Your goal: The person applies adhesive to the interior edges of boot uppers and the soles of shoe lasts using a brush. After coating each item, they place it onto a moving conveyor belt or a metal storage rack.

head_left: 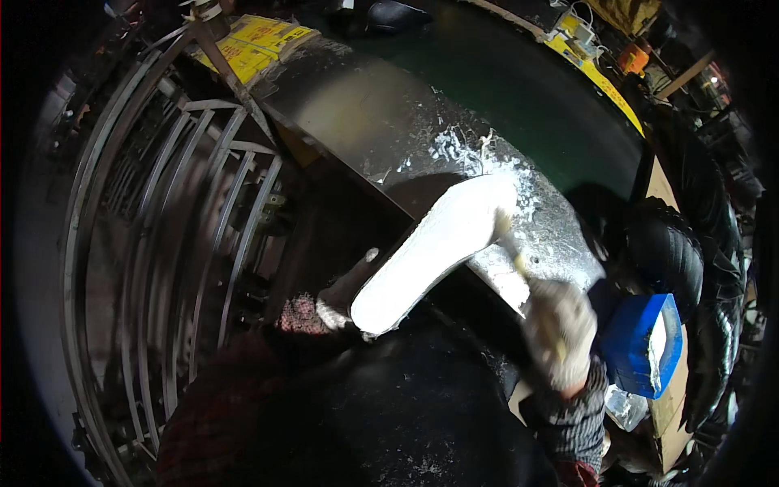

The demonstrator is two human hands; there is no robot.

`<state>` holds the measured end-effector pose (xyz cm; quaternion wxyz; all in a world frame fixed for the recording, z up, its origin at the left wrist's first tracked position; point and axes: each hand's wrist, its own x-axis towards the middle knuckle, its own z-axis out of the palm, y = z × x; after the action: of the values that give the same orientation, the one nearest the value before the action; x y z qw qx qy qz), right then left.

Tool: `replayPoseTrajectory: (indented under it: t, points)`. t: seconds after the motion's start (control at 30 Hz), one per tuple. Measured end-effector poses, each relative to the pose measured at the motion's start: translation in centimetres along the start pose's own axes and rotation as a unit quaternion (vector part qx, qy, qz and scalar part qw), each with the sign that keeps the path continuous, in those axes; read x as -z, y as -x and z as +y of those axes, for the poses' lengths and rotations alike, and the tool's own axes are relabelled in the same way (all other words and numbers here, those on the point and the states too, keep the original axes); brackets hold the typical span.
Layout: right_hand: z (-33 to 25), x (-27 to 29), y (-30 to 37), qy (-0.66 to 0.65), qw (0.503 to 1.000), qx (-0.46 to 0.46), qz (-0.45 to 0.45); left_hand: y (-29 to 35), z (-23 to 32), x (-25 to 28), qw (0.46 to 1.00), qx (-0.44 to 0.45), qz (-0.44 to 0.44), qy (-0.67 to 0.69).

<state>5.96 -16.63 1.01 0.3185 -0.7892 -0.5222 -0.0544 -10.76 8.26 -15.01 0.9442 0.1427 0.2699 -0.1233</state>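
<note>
Your right hand, gloved in a pale fabric and blurred, is right of centre in the lower half of the frame, closed around a thin brush. The brush points up and left, its tip against the right edge of a glossy white sole. That sole slants across the centre, wide end up and right, narrow end down and left. Your left hand, mostly in shadow, is at the narrow end, left of centre; you cannot tell from this view how tightly it grips. The sole's wide end overlaps the dark table, which is spattered white there. A blue tub, white inside, is at lower right, just beside your right hand. Metal bars curve down the left side. A yellow printed sheet is at upper left; black bundles fill the right.
</note>
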Motion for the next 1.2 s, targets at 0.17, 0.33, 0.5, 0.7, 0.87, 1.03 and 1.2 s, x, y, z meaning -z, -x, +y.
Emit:
replayPoseTrajectory:
  t: [0.17,0.33,0.5,0.7,0.87,1.03,1.2]
  points:
    - [1.8,2.9,-1.0,-0.023,0.998,0.020,0.046,-0.7,0.4,2.3,0.947,0.104,-0.292,0.091]
    - [1.6,1.7,-6.0,-0.029,0.994,0.065,-0.085,0.1,0.6,-1.1,0.944,0.101,-0.215,0.228]
    - [-4.4,2.5,-1.7,-0.029,0.965,0.249,-0.076,1.2,3.1,-10.6,0.985,-0.077,-0.009,-0.153]
    - [-2.8,4.3,1.8,-0.066,0.991,0.119,0.011,-4.7,11.2,-14.2,0.960,-0.181,-0.020,-0.213]
    - [0.3,7.8,11.5,-0.094,0.946,-0.165,0.261,-14.8,12.1,-15.3,0.970,-0.199,-0.139,-0.002]
    - [-0.9,10.6,17.7,-0.125,0.826,-0.271,0.477,-22.2,1.9,-23.3,0.938,0.118,-0.283,-0.164]
    - [-0.4,12.1,20.3,-0.036,0.840,-0.298,0.451,-22.1,-7.0,-31.2,0.984,-0.033,-0.015,-0.175]
